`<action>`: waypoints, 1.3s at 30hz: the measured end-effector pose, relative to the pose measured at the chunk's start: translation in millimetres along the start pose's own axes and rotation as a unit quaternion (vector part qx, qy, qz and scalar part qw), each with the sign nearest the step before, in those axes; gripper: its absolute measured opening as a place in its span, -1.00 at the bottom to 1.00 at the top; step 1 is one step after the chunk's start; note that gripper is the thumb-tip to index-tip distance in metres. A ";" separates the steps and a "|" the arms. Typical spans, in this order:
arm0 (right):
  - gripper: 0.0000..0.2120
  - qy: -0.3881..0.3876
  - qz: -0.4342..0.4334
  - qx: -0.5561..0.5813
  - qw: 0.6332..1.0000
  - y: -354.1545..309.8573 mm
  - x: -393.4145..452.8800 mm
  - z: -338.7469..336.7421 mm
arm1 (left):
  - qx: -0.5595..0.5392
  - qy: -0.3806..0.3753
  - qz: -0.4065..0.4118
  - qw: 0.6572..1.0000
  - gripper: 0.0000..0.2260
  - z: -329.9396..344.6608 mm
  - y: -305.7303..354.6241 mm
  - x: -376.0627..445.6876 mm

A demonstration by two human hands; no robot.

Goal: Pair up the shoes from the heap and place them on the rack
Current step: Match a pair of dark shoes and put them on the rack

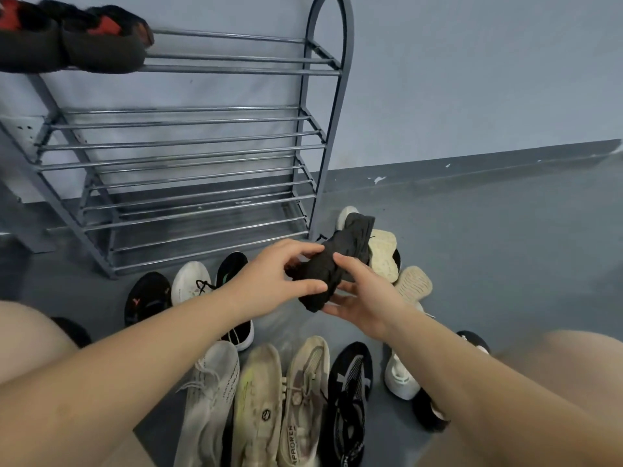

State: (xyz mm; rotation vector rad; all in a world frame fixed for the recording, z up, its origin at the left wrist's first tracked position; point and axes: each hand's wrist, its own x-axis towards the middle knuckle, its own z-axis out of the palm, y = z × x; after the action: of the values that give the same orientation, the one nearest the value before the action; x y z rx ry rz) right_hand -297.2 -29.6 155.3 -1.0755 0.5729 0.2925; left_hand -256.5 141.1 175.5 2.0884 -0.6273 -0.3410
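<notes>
Rack [188, 153]: metal rack at 11 o'clock, four tiers of bars; the top tier carries two dark furry slippers [70, 38] with red lining.
Held: dark shoes [337, 261], soles together, at centre above the floor.
Left hand [269, 281]: grip curled round the heels.
Right hand [364, 294]: grip cupping them from beneath.
Heap [303, 392]: roughly a dozen shoes on the floor at 6 o'clock; four lie side by side nearest the camera.

Dark grey shoes [340, 261], soles together, held aloft over floor heap [296, 382] near rack [202, 146].
</notes>
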 end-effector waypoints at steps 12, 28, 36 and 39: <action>-0.22 -0.133 -0.047 -0.040 0.989 -1.2 -11.3 -9.9 | -0.357 -0.137 -0.215 0.899 -0.52 1.2 -6.6 -2.2; -0.55 -0.090 -0.102 -0.097 0.986 -1.5 -9.9 -10.9 | -0.125 -0.067 -0.189 0.972 -0.19 9.8 -9.7 -11.1; -0.51 -0.140 -0.058 -0.134 0.979 -4.2 -10.0 -15.5 | -0.335 -0.061 -0.246 0.907 -0.73 9.3 -25.8 -5.3; -0.52 -0.098 -0.050 -0.156 0.982 -1.2 -9.8 -19.9 | -0.319 -0.033 -0.234 0.918 -0.61 15.1 -22.7 -4.7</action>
State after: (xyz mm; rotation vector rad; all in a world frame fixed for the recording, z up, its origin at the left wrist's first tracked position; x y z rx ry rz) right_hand -310.5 -47.3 154.8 -1.3562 0.2989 0.4039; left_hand -260.5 143.8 148.3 1.5653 -0.0135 -0.7770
